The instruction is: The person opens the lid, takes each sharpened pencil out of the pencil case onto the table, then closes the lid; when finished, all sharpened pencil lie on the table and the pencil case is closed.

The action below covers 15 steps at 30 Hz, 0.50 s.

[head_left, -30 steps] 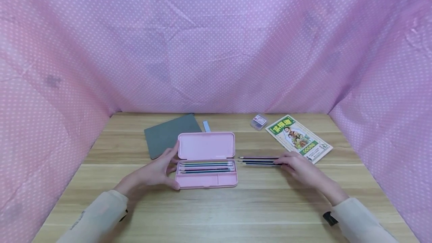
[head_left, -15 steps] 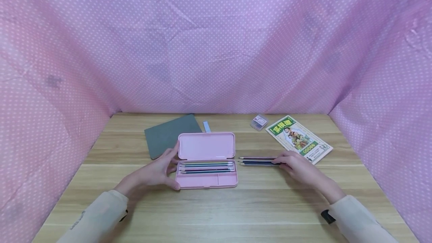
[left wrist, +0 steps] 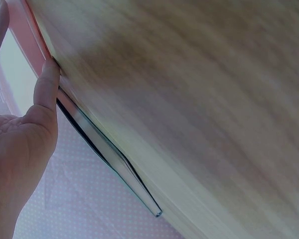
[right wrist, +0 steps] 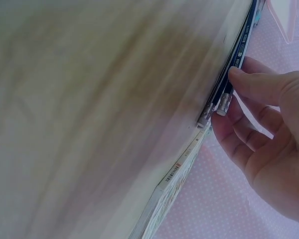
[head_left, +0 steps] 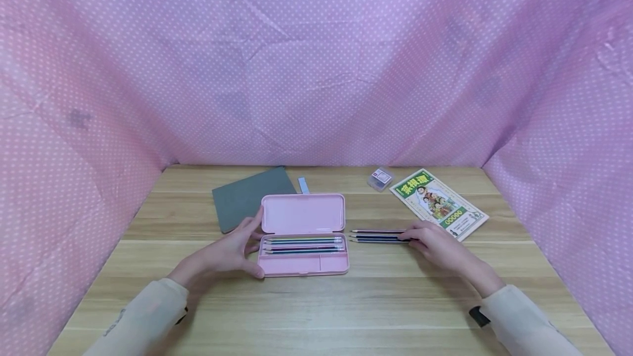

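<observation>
A pink pencil case (head_left: 303,214) lies open in the middle of the wooden table (head_left: 346,312), with several pencils (head_left: 303,245) in its tray. My left hand (head_left: 254,243) holds the case's left end, thumb at the front corner and fingers against the lid's edge; in the left wrist view the thumb (left wrist: 49,84) presses on the case rim (left wrist: 32,30). Right of the case lie a few dark pencils (head_left: 378,235). My right hand (head_left: 410,237) is at their eraser ends, and in the right wrist view it (right wrist: 228,99) pinches one dark blue pencil (right wrist: 239,50) between thumb and fingers.
A grey notebook (head_left: 244,198) lies behind the case on the left. A small clear box (head_left: 379,178) and a green-and-yellow booklet (head_left: 437,202) sit at the back right. Pink dotted cloth (head_left: 316,70) walls in the table on three sides.
My right hand has shifted very slightly at the pencils' ends. The left hand and the case have not moved.
</observation>
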Motion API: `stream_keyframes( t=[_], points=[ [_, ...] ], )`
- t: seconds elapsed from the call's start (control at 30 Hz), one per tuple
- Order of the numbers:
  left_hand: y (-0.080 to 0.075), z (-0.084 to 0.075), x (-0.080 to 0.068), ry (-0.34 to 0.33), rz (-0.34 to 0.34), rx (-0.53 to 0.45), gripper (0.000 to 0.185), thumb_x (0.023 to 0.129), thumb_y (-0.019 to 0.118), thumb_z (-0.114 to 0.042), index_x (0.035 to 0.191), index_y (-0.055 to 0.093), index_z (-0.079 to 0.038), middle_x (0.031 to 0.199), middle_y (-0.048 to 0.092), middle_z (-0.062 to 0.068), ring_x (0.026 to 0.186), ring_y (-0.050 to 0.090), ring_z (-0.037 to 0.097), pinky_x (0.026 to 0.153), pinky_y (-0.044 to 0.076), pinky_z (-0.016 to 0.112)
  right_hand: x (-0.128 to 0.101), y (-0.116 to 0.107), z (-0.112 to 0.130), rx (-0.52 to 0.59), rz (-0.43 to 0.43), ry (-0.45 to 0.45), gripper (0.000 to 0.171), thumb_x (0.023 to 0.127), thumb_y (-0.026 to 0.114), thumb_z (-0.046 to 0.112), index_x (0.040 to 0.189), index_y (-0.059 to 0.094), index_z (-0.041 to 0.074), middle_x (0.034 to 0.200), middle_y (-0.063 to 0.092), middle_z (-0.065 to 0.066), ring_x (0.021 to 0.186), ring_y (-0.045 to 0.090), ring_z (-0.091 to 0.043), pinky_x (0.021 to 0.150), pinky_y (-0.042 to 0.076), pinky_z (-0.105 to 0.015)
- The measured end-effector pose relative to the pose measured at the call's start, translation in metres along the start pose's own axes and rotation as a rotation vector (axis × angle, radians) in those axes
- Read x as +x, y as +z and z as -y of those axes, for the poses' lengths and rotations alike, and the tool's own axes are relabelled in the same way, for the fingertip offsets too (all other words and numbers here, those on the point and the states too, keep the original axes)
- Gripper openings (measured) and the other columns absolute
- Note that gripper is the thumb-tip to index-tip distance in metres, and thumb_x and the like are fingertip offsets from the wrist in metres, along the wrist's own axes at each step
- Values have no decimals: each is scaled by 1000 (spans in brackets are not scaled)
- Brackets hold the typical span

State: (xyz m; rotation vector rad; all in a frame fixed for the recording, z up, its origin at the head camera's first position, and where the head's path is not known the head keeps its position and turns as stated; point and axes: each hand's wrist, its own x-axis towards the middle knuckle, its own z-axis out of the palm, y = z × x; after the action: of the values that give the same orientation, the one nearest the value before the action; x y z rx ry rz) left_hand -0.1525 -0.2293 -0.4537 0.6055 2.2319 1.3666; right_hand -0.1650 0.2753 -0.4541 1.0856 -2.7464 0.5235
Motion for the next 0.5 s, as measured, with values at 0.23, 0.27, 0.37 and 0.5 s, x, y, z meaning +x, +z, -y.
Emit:
stream_keyframes(
  t=[0.23, 0.27, 0.37, 0.5],
  points=[
    [0, 0, 0, 11, 3, 6, 144, 69, 95, -16, 161, -16, -22, 152, 21, 17, 141, 37, 37, 114, 40, 39, 1, 2, -2, -7, 8, -4, 32, 82, 77, -10, 107, 79, 10, 102, 71, 0, 93, 67, -18, 82, 60, -43],
    [0, 0, 0, 12, 3, 8, 144, 69, 95, -16, 161, -16, -22, 152, 21, 17, 141, 37, 37, 114, 40, 39, 1, 2, -2, -8, 9, -3, 32, 82, 77, -10, 107, 79, 11, 101, 71, 0, 93, 67, -18, 82, 60, -43],
    [-1, 0, 0, 15, 3, 10, 144, 70, 95, -15, 161, -16, -22, 152, 22, 17, 141, 37, 37, 114, 40, 40, 0, 3, -3, -6, 10, 2, 33, 81, 77, -10, 107, 79, 11, 101, 70, 1, 93, 67, -17, 81, 60, -43],
    [0, -1, 0, 12, 2, 7, 144, 69, 95, -15, 161, -16, -21, 152, 22, 17, 141, 37, 38, 114, 40, 40, 1, 3, -3, 2, 9, 3, 34, 81, 77, -9, 106, 79, 13, 101, 70, 2, 93, 66, -17, 82, 59, -43]
  ],
)
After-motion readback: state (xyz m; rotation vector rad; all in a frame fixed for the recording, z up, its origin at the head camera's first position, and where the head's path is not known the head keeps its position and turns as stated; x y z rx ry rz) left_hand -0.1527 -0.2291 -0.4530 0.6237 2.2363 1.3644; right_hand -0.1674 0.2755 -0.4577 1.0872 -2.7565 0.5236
